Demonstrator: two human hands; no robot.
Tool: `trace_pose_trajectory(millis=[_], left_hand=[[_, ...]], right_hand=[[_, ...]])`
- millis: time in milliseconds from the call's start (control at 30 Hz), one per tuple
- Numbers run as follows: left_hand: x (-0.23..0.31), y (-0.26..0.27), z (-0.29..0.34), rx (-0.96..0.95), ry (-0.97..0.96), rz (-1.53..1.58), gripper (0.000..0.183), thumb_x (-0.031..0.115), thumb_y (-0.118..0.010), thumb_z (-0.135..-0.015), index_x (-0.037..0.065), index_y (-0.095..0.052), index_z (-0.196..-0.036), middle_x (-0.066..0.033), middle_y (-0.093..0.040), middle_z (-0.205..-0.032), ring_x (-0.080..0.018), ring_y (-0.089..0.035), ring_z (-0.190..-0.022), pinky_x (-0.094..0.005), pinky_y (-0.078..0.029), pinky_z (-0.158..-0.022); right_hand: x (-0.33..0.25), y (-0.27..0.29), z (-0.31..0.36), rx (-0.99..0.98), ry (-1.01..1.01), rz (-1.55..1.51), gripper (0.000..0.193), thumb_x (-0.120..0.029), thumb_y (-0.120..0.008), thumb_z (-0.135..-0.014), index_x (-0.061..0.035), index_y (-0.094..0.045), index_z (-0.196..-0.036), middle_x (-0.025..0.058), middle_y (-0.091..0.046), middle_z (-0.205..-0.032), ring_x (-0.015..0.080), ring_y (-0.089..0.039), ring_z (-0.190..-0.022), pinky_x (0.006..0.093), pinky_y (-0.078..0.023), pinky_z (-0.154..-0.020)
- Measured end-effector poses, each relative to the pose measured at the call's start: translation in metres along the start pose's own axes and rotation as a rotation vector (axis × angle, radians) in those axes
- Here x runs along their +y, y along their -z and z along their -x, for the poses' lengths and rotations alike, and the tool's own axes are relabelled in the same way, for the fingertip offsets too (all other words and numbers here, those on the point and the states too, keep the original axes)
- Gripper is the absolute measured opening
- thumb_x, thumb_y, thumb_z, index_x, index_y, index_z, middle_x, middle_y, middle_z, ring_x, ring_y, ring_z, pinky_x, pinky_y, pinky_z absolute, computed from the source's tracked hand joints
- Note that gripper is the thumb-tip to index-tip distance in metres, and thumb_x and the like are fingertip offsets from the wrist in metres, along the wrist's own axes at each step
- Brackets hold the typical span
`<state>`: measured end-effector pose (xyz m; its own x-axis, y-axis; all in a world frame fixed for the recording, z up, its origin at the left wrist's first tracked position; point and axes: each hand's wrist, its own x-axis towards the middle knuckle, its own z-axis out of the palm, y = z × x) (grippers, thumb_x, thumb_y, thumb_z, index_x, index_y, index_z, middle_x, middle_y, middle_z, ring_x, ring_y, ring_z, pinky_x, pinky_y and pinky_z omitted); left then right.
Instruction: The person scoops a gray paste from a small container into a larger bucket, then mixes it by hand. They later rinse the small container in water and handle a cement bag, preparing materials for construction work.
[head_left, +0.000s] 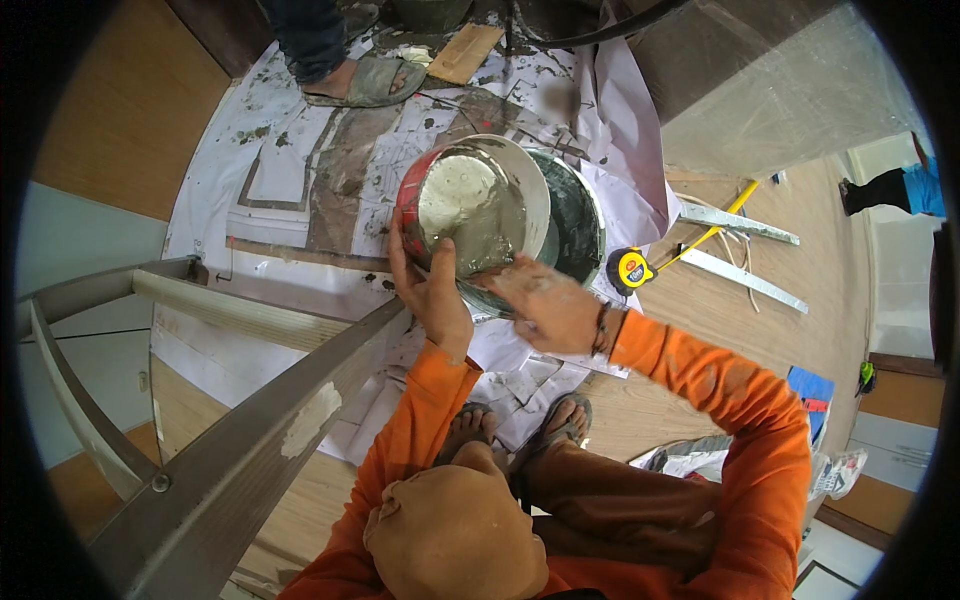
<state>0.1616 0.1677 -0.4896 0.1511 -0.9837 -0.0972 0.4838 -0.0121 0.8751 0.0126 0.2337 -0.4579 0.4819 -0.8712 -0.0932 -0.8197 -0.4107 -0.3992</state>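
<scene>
A bucket [411, 199], red outside and pale at the rim, is tilted so that its mouth faces me. Wet grey cement mix [488, 225] coats its inner wall and lies in its lower part. My left hand [437, 298] grips the near left side of the bucket, with its thumb over the rim. At the near right rim is my right hand [555, 305], smeared with cement; its fingertips reach the mix and are blurred, so their grip is unclear. Directly behind and to the right stands a dark bucket [588, 215], partly covered by the tilted one.
A metal ladder [270, 425] leans in at the left, close to my left arm. Cement-spattered sheets [290, 280] cover the floor. A yellow tape measure [630, 269] and metal straightedges [745, 280] lie at right. Another person's sandalled foot [370, 80] is at the far left.
</scene>
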Motion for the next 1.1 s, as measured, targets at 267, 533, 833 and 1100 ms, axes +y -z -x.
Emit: trace_pose_trajectory(millis=[267,533,833,1100], left_hand=[[0.003,0.004,-0.003,-0.04,0.082,0.12,0.07,0.003,-0.059,-0.083,0.007,-0.035,-0.148,-0.0105,-0.044,-0.143,-0.0235,-0.043,-0.13,-0.0379,-0.034,-0.109],[0.013,0.027,-0.008,-0.187,0.148,0.206,0.076,0.007,-0.066,-0.086,0.005,-0.025,-0.151,-0.0134,-0.039,-0.145,-0.0222,-0.039,-0.132,-0.036,-0.03,-0.111],[0.014,0.012,-0.035,-0.206,0.086,-0.02,0.044,0.015,-0.062,-0.088,0.002,-0.055,-0.129,-0.009,-0.061,-0.119,-0.0185,-0.059,-0.108,-0.0325,-0.045,-0.096],[0.006,0.005,-0.032,0.096,0.222,0.207,0.043,0.012,-0.063,-0.087,-0.001,-0.056,-0.128,-0.0109,-0.061,-0.119,-0.019,-0.059,-0.107,-0.0336,-0.049,-0.091]], right_hand=[[0.054,0.036,-0.027,0.084,0.06,0.674,0.032,-0.022,-0.057,-0.082,-0.0041,-0.072,-0.104,0.0107,-0.071,-0.105,0.0302,-0.051,-0.129,0.0547,-0.012,-0.122],[0.066,0.062,-0.025,0.076,0.236,0.876,0.035,-0.023,-0.057,-0.081,-0.0107,-0.073,-0.109,0.0077,-0.067,-0.123,0.0265,-0.037,-0.141,0.0504,-0.011,-0.124],[0.069,0.064,-0.023,0.133,0.134,1.049,0.044,-0.024,-0.054,-0.086,-0.0012,-0.065,-0.122,0.014,-0.046,-0.147,0.0273,-0.029,-0.146,0.05,-0.015,-0.122],[0.014,0.036,-0.01,-0.053,-0.104,0.645,0.034,-0.02,-0.056,-0.084,-0.0016,-0.069,-0.11,0.0161,-0.061,-0.128,0.0305,-0.044,-0.136,0.061,-0.009,-0.119]])
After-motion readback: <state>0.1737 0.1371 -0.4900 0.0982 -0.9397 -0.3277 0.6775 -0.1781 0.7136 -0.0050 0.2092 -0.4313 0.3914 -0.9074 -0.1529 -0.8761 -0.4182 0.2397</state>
